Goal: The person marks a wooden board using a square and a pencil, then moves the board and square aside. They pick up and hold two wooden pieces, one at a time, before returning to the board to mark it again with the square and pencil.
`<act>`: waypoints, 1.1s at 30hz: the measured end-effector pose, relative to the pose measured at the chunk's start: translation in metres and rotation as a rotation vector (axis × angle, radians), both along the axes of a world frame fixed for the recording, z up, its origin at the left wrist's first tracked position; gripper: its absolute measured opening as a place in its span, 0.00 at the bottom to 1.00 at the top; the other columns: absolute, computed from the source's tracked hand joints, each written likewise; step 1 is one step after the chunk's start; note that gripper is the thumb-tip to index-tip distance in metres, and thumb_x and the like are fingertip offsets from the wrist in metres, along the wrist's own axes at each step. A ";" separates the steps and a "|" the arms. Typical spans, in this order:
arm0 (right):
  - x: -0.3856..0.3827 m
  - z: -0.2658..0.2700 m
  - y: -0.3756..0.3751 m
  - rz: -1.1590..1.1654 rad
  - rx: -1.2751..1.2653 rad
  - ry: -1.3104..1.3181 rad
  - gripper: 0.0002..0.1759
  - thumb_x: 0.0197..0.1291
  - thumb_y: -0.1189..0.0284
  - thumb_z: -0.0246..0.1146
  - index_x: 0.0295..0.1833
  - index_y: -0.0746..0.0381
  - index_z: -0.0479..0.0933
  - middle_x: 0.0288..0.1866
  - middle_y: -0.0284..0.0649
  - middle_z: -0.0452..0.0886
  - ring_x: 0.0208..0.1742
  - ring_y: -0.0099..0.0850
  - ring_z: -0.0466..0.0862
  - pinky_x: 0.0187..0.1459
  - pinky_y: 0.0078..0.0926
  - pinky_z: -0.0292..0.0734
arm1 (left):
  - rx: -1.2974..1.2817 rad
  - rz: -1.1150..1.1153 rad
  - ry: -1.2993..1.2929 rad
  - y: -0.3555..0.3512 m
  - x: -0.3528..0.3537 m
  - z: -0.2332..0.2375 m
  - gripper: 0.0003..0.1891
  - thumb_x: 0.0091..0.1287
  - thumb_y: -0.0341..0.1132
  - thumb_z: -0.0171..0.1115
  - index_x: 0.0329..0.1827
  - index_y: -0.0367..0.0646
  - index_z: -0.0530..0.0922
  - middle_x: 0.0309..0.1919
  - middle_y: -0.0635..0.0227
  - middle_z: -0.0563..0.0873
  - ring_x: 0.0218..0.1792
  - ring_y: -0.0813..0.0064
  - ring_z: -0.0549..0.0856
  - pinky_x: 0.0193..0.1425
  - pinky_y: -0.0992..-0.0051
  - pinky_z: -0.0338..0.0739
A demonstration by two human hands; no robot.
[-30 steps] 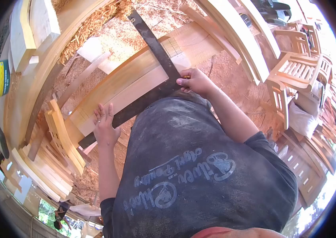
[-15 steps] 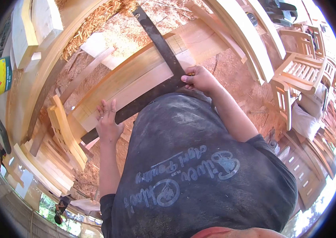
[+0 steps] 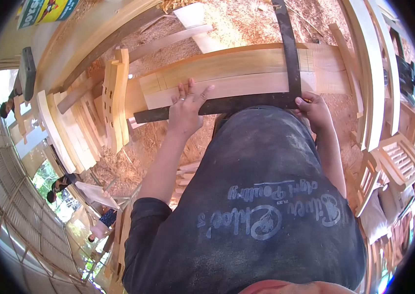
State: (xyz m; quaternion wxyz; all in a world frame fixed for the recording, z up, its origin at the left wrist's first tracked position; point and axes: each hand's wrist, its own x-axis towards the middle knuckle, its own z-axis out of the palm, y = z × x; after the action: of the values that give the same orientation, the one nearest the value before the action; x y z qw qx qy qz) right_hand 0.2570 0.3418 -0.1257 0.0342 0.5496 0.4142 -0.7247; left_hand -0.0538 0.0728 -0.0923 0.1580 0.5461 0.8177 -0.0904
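Note:
A dark L-shaped carpenter's square (image 3: 246, 102) lies on a pale wooden board (image 3: 227, 68), its long arm along the near edge and its other arm across the board. Pencil-like lines mark the wood near both ends. My left hand (image 3: 186, 110) rests over the long arm towards its left end, fingers spread on the board. At the square's corner, my right hand (image 3: 315, 111) has its thumb against the metal and its fingers curled around a small yellow pencil (image 3: 307, 101), mostly hidden.
A slotted, curved wooden piece (image 3: 115, 100) stands at the board's left end. Long curved timbers (image 3: 370, 73) rise at the right, with slatted chairs (image 3: 400, 156) beyond. Wood shavings cover the ground. Other people (image 3: 100, 228) are at the far left.
The view has turned, so the board and square now look nearly level. The fingers of my left hand are spread wider. My right hand stays at the square's corner.

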 end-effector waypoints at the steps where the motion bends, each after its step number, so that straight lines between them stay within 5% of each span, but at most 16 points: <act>1: 0.002 -0.004 0.000 0.009 0.002 0.003 0.10 0.76 0.72 0.68 0.56 0.66 0.86 0.38 0.32 0.87 0.31 0.18 0.83 0.35 0.17 0.81 | -0.006 0.008 -0.007 0.001 0.000 0.001 0.58 0.51 0.32 0.80 0.85 0.85 0.63 0.84 0.46 0.66 0.81 0.34 0.69 0.75 0.38 0.76; 17: 0.001 0.003 -0.001 0.001 0.045 -0.009 0.12 0.74 0.72 0.70 0.57 0.69 0.86 0.38 0.34 0.88 0.32 0.19 0.84 0.37 0.20 0.82 | -0.045 0.088 0.004 0.011 0.016 0.003 0.56 0.50 0.34 0.80 0.85 0.82 0.64 0.86 0.43 0.61 0.80 0.30 0.69 0.75 0.41 0.76; 18: 0.001 0.001 -0.001 -0.008 0.032 0.008 0.13 0.74 0.73 0.71 0.57 0.69 0.86 0.38 0.34 0.88 0.32 0.19 0.84 0.37 0.20 0.82 | -0.042 0.102 -0.027 0.014 0.017 0.003 0.53 0.57 0.37 0.79 0.85 0.86 0.64 0.88 0.48 0.59 0.81 0.27 0.65 0.71 0.33 0.78; 27: 0.004 -0.001 0.001 0.025 0.034 0.061 0.12 0.74 0.74 0.71 0.57 0.69 0.87 0.38 0.34 0.88 0.33 0.19 0.84 0.37 0.19 0.81 | -0.207 -0.131 -0.032 0.044 0.033 0.020 0.44 0.63 0.55 0.76 0.82 0.97 0.64 0.91 0.57 0.51 0.82 0.23 0.61 0.73 0.25 0.72; 33: 0.009 0.000 0.000 0.080 0.095 0.050 0.11 0.74 0.72 0.70 0.55 0.67 0.88 0.39 0.32 0.87 0.33 0.19 0.83 0.38 0.20 0.81 | -0.297 -0.229 -0.020 0.048 0.027 0.025 0.47 0.68 0.45 0.75 0.83 1.01 0.57 0.90 0.48 0.48 0.81 0.18 0.59 0.72 0.27 0.75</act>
State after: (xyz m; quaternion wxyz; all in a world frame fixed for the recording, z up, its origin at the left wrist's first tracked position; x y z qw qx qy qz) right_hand 0.2662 0.3417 -0.1254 0.0268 0.5153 0.4706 -0.7157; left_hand -0.0269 0.1210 -0.0669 0.2339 0.6071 0.7262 -0.2221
